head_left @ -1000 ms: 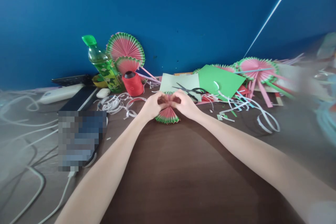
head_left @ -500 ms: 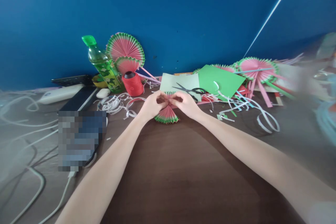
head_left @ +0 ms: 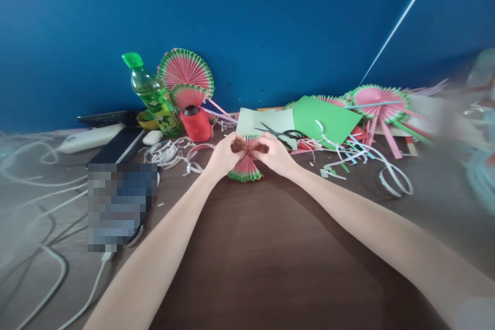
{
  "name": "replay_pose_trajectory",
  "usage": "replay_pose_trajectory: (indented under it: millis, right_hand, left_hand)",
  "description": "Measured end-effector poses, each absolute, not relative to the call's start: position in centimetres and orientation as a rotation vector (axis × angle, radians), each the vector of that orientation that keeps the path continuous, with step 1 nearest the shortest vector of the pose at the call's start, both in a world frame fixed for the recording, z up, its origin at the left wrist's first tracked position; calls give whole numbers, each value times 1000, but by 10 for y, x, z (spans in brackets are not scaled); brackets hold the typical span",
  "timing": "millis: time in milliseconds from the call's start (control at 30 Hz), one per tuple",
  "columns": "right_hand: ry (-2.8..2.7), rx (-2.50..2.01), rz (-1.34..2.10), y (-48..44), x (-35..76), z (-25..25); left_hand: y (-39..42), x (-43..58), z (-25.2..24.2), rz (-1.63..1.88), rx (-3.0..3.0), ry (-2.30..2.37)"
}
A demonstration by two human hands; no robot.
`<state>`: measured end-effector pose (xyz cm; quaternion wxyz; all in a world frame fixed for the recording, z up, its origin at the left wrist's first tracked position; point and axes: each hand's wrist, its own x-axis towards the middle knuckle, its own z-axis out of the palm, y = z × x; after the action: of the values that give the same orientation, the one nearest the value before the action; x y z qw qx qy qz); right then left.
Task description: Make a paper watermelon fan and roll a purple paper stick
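Observation:
A pleated paper fan (head_left: 246,169), pink with a green edge, is pinched at its middle by both hands just above the brown table. My left hand (head_left: 229,153) closes thumb and fingertips on its left side. From the right, my right hand (head_left: 271,152) pinches it in the same way, and the fingertips of the two hands nearly meet. Pleats spread below the pinch, and a strip of green edge shows above it. My hands cover the fan's sides. Just behind my right hand, scissors (head_left: 284,134) with black handles lie on pale green paper (head_left: 251,119).
A green-capped bottle (head_left: 149,90), a red thread spool (head_left: 196,124) and finished paper fans (head_left: 185,69) stand at the back left. Green paper (head_left: 325,118), paper scraps and more fans (head_left: 381,100) lie at the right. A phone (head_left: 121,206) with cables is left.
Both hands keep their pinch on the paper fan. Its lower pleats look very slightly narrower at the right; otherwise hardly anything differs.

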<state>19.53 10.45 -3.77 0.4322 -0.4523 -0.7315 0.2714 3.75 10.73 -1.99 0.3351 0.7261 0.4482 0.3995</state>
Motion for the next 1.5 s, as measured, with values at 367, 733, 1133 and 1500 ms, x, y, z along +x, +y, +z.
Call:
replay_pose_trajectory:
  millis: [367, 733, 1133, 1500]
  right_hand:
    - [-1829, -1168, 712, 107, 196, -38]
    - [-1774, -1112, 823, 108, 198, -36]
    - [-1833, -1107, 726, 108, 201, -37]
    - [-1820, -1134, 725, 107, 200, -35]
  left_hand:
    - [106, 41, -26, 1138, 1934, 1132]
    - [105, 41, -27, 1166, 1930, 1152]
    - [105, 40, -28, 1181, 1902, 1143]
    - [105, 40, -28, 1196, 1881, 1103]
